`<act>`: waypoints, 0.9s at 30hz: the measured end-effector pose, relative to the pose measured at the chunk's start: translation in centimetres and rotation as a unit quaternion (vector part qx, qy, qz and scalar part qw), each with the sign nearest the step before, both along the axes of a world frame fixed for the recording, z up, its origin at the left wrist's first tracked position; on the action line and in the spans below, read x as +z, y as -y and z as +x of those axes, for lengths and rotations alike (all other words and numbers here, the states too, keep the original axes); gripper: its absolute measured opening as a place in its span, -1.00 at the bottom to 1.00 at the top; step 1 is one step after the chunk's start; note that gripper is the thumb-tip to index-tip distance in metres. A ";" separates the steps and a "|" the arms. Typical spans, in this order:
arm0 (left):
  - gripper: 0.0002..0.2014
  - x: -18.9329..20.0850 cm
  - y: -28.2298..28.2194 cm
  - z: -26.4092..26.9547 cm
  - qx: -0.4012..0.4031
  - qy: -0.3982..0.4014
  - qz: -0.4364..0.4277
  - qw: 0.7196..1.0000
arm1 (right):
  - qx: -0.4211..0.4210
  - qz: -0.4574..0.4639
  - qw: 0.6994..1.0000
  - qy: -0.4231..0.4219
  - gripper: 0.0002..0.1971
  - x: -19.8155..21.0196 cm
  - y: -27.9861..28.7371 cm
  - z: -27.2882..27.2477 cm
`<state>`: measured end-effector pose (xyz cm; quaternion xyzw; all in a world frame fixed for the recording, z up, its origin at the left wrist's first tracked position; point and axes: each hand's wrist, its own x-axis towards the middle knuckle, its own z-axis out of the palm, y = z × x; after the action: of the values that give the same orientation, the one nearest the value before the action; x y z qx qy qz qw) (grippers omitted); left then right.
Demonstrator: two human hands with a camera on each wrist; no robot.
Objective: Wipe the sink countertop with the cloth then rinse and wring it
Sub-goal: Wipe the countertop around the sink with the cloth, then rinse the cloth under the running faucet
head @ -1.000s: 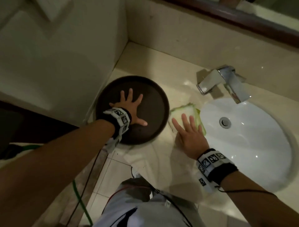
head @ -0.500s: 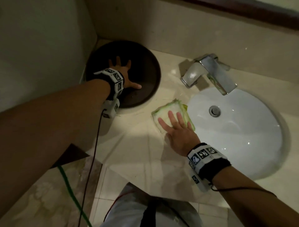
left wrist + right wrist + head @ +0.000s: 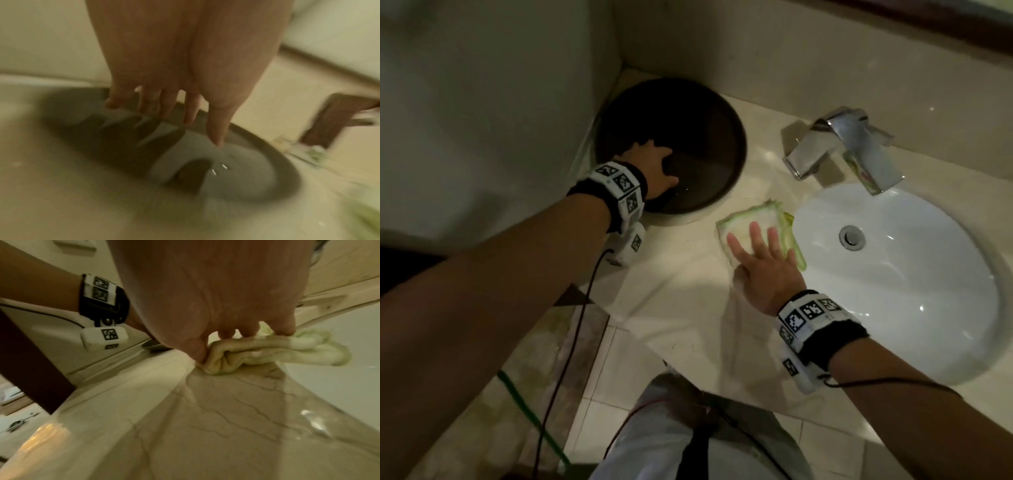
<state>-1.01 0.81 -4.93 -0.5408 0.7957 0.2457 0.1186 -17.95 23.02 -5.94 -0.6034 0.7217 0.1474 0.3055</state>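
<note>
A folded green-and-white cloth [image 3: 760, 216] lies on the beige marble countertop [image 3: 681, 291], just left of the white sink basin [image 3: 893, 274]. My right hand [image 3: 760, 246] presses flat on it with fingers spread; in the right wrist view the fingers [image 3: 248, 331] rest on top of the cloth [image 3: 267, 352] and the thumb touches its edge. My left hand [image 3: 657, 164] rests with straight fingers inside a dark round tray [image 3: 688, 120] in the back left corner. The left wrist view, blurred, shows those fingers [image 3: 174, 105] touching the tray [image 3: 226, 170].
A chrome faucet [image 3: 842, 144] stands behind the basin, whose drain [image 3: 852, 236] is visible. Walls close in at the left and back. The counter's front edge [image 3: 640, 329] drops to a tiled floor, where a green hose [image 3: 530, 411] lies.
My left hand has pushed the dark tray from the counter's front edge back into the corner. My right hand stays flat on the cloth beside the sink.
</note>
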 end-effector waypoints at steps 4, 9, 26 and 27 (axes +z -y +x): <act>-0.63 2.0 -5.5 4.2 0.035 -0.130 -0.042 0.990 | 0.051 -0.005 0.999 0.010 -0.35 -0.2 1.2 2.8; -0.74 2.5 -12.0 9.3 0.088 -0.153 -0.055 0.983 | 0.129 -0.010 0.991 0.026 -0.29 -0.1 3.0 8.9; -0.85 1.0 -23.5 10.4 0.105 -0.113 -0.062 0.986 | 0.448 -0.054 0.892 0.026 -0.17 -0.1 -7.7 5.8; -0.86 0.9 -23.7 9.7 0.099 -0.125 -0.067 0.985 | 0.446 -0.066 0.892 0.036 -0.15 -0.6 -8.6 5.1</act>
<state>8.67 24.52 -4.05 -0.5885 0.7614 0.2683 -0.0432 -12.89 31.65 -6.50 -0.8854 0.3735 0.1980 0.1933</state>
